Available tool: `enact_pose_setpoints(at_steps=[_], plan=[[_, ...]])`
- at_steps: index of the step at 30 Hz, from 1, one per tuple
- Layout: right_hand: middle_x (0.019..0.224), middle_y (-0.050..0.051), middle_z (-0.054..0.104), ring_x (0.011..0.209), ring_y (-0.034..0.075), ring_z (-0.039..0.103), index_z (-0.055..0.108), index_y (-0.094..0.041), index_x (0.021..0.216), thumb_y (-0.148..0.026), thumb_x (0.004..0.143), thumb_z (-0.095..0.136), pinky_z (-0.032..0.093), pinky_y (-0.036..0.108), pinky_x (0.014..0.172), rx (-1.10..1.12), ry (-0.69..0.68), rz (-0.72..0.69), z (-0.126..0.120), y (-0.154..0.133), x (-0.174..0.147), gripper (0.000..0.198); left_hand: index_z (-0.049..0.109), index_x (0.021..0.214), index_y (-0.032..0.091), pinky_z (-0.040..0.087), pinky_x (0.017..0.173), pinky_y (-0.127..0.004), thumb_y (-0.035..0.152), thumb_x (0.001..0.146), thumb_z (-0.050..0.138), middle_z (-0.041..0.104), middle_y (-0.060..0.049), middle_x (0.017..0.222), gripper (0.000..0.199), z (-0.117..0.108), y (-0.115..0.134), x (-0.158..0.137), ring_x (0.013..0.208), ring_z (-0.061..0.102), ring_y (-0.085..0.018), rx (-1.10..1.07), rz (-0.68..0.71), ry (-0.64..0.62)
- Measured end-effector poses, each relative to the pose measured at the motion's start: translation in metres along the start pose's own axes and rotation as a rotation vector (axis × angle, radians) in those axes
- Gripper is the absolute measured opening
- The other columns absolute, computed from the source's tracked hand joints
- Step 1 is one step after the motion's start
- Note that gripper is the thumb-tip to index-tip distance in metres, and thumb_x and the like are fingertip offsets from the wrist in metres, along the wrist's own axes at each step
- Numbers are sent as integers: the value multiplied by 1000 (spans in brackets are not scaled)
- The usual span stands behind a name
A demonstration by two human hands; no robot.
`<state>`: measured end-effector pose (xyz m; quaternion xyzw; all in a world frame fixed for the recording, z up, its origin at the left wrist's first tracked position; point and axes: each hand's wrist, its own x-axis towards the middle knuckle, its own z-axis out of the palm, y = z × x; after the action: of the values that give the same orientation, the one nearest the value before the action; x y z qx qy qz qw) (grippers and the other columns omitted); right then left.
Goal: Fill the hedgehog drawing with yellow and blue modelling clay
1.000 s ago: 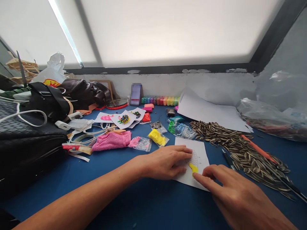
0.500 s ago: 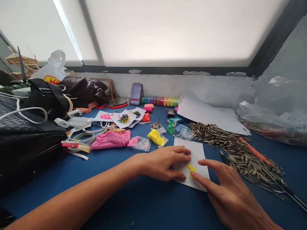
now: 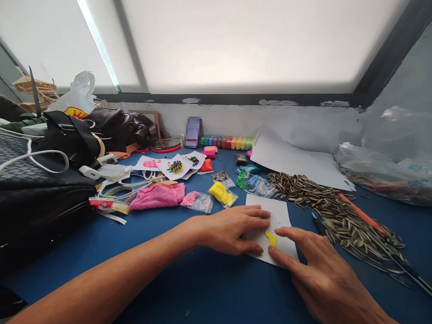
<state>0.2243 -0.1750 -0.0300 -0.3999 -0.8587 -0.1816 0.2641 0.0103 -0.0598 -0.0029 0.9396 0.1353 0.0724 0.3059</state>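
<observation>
A white sheet of paper (image 3: 279, 206) with a pencil-drawn, cross-hatched shape lies on the blue table. A flattened piece of yellow modelling clay (image 3: 272, 238) sits on the lower part of the drawing. My left hand (image 3: 232, 228) rests palm down on the paper's left side, fingers stretched out and partly covering the drawing. From the right, my right hand (image 3: 320, 265) reaches over the paper with thumb and index finger apart. The thumb tip is at the clay's lower edge; the index tip is just right of it. My other right fingers are mostly hidden.
Sunflower seeds (image 3: 337, 216) spread to the right, with an orange tool (image 3: 362, 213) among them. Behind the paper are an opened packet of yellow clay (image 3: 222, 193), a green clay packet (image 3: 253, 182) and a pink cloth (image 3: 157, 196). A black bag (image 3: 43, 202) stands left.
My right thumb has shifted slightly down off the clay, so more of the yellow piece shows. My left hand stays in place on the paper.
</observation>
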Motion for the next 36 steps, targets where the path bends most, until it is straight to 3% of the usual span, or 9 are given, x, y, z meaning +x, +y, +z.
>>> enact_pose_setpoints(at_steps=[9,18,28,36], plan=[[113,15,66,103,24,64,71,-18,102,2,85,46,54,40,84,-5,13,-37,2,0,-2,36,48,141,15,22,121,-42,29,90,67,36,-15,155,56,0,0,0,147,27,-25,17,-4,-6],[122,15,64,108,27,63,68,-19,113,-2,88,45,52,43,85,-6,3,84,1,1,-11,38,47,143,19,22,121,-43,32,90,67,35,-12,156,58,2,-3,0,148,25,-25,0,6,-1],[128,15,56,113,27,56,64,-20,117,3,82,43,50,47,88,53,-68,18,4,2,-12,48,48,142,18,21,122,-37,33,91,65,37,-12,156,56,0,-2,0,148,27,-25,32,-4,-8],[123,15,59,109,25,58,67,-19,113,5,80,42,51,44,88,115,-85,3,2,0,-9,48,50,139,16,23,121,-41,31,91,66,36,-12,156,53,0,0,0,148,27,-25,33,4,-6]])
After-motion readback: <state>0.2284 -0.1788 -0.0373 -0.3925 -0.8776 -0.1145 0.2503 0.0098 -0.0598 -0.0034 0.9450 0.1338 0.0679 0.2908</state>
